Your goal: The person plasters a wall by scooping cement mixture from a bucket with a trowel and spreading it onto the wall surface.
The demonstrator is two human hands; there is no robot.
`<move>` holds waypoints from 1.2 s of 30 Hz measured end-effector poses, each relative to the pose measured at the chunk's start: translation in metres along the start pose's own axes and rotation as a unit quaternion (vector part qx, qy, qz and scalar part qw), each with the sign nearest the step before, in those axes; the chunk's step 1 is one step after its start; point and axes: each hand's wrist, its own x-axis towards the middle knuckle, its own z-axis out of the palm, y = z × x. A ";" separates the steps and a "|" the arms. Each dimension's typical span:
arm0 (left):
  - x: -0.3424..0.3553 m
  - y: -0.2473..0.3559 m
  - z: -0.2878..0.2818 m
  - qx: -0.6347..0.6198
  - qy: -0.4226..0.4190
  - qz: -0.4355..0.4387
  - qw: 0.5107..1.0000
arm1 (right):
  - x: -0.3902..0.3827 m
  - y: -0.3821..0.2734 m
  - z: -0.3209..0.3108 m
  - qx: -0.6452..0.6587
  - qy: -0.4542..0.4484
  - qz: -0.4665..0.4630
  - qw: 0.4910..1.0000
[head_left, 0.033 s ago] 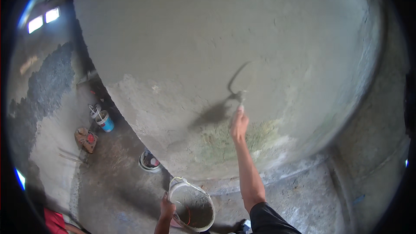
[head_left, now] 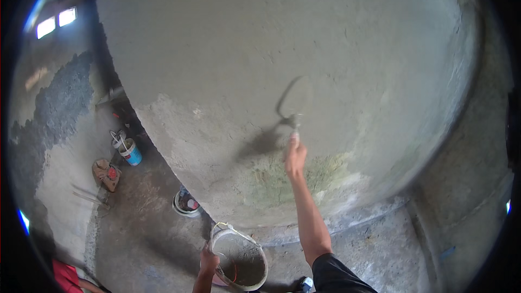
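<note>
My right hand (head_left: pixel 294 158) is closed round the handle of a trowel (head_left: pixel 296 121), its blade pointing up against the grey plastered wall (head_left: pixel 228 65). The blade nearly blends with the plaster, and a curved shadow runs along its left side. Below, my left hand (head_left: pixel 208 260) grips the left rim of a whitish bucket (head_left: pixel 265 265), with the fingers partly hidden. Wet grey mortar (head_left: pixel 247 265) lies inside the bucket. Under the trowel, a rough greenish patch (head_left: pixel 271 179) shows on the lower wall.
Another bucket (head_left: pixel 186 212) stands on the concrete floor (head_left: pixel 141 206) by the wall's left edge. Farther left are a blue-and-white bucket (head_left: pixel 132 157) and a paper sack (head_left: pixel 106 176). Someone's red garment (head_left: pixel 66 278) shows at lower left. A ledge (head_left: pixel 347 220) runs along the wall's foot.
My right hand and the trowel have shifted slightly to the left along the wall. The left hand still grips the bucket.
</note>
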 end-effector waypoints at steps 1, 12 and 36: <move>0.014 -0.036 -0.002 0.011 0.009 0.014 1.000 | -0.009 -0.009 0.026 -0.103 -0.040 -0.035 0.993; 0.052 -0.041 -0.012 -0.024 0.016 0.008 1.000 | -0.050 -0.039 0.062 -0.351 -0.132 -0.169 0.911; 0.102 -0.142 -0.014 -0.022 0.079 0.123 0.989 | -0.111 -0.019 0.139 -0.551 -0.294 -0.121 0.771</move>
